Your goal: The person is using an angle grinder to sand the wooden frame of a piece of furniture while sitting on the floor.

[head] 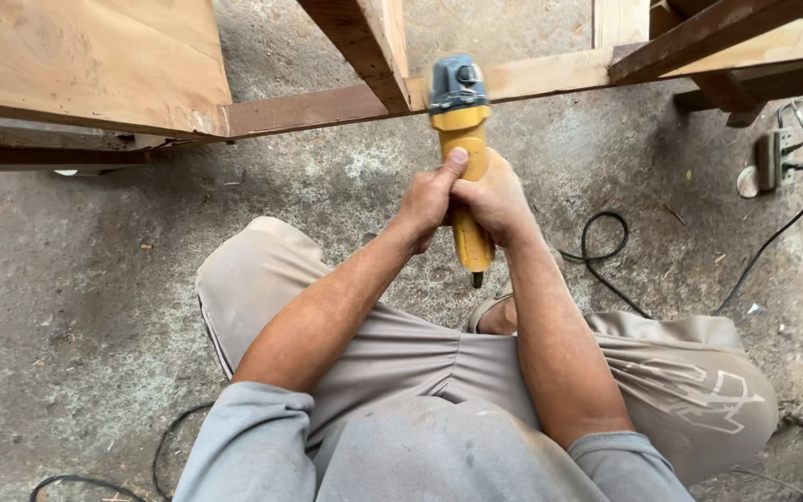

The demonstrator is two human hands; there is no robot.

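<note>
Yellow angle grinder stands almost upright in the picture, its long axis running from the grey head at the top, which meets the horizontal wooden rail of a frame, down through the yellow body to the cord end just above the person's lap. Going left to right: a broad wooden panel fills the upper left corner, joined to a darker rail that runs toward the middle; a slanting wooden post crosses that rail just left of the grinder's head. The left hand comes in from the lower left, its grip clamped on the body of the tool, thumb laid straight up along the yellow casing. The right hand touches it from the other side, its grip also clamped around the handle, so both hands meet at the same height on the body and neither is clearly nearer the head. The work surface therefore lies directly ahead of the grips, along the tool's own axis, away from the person. Below, the person sits or crouches on the concrete floor in grey trousers. To the right a black cable loops over the floor, and farther right a power strip lies near more timber.
</note>
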